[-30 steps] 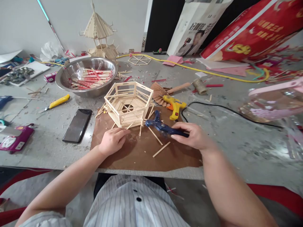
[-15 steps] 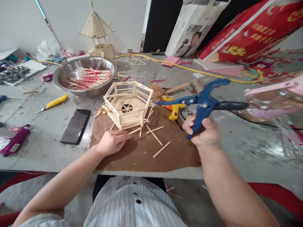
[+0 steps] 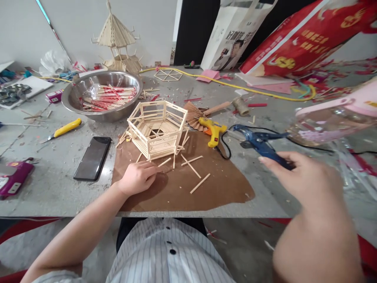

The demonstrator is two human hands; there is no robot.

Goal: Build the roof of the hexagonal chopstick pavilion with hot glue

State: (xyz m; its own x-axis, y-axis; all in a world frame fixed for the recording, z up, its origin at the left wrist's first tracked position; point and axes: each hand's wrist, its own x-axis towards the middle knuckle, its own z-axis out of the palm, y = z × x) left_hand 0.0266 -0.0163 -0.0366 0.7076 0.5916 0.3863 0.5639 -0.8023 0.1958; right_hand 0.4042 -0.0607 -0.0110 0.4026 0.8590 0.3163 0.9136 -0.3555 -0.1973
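My left hand [image 3: 140,177] rests on the brown sheet [image 3: 224,192], its fingers closed round a short wooden stick [image 3: 165,162]. Just beyond it stands a six-sided frame [image 3: 159,129] built from thin wooden sticks, with railed sides and a slatted floor. Several loose sticks [image 3: 200,183] lie to the right of that hand. At the right, low over the table, my right hand [image 3: 306,177] grips a blue hand cutter [image 3: 265,147] by its handle; part of the grip is hidden by the hand. A yellow glue gun [image 3: 214,133] lies between the frame and the cutter.
A steel bowl [image 3: 101,112] of red and pale sticks stands behind left, near a stick pagoda [image 3: 116,37]. A phone [image 3: 92,159] and a yellow utility knife [image 3: 67,127] lie left. A pink-rimmed clear container [image 3: 332,118] stands right; a yellow cable [image 3: 244,88] crosses the back.
My right hand has carried the blue cutter to the right and lower, turning it, away from the frame. The left hand stays nearly in place with its stick.
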